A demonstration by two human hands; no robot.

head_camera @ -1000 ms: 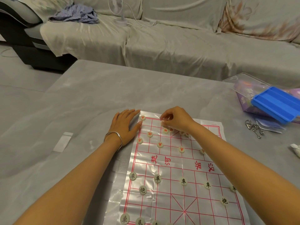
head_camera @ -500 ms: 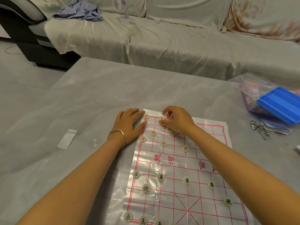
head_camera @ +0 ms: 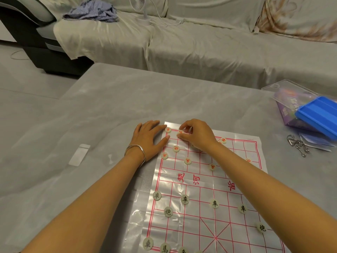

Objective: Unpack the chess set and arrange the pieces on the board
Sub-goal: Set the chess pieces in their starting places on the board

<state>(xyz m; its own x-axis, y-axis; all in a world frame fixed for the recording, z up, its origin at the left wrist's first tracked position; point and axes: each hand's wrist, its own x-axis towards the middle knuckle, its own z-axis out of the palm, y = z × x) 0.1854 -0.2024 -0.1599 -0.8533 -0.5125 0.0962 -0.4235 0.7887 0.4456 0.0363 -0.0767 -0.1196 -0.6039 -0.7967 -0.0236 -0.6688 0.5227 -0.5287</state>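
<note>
**Far row takes shape.** A person's right hand pinches a red-lettered piece between thumb and forefinger at the far edge of the board. The board is a thin plastic sheet printed with a red grid, spread on a grey table. The round disc lies flat on the far row at the 2nd point from the left, just beside the corner piece. The hand's other fingers curl loosely above the row.

The left hand, a bracelet on its wrist, lies flat on the table at the sheet's far left corner. Its fingers are straight and hold nothing, and its thumb tip touches the sheet's edge.

A disc has no long axis to line up. What counts is that it sits directly under the right fingertips, while the rest of the far row runs to the right, beneath and beyond that wrist. The right hand is the nearer one to those points, and the left appears placed to pin the sheet.

At least 6 other red pieces show on the far half, and black-lettered pieces stand on the near half. The task looks well advanced. The light, creased sheet could shift and carry the set pieces off their crossings. A blue tray lies well apart at the right.
</note>
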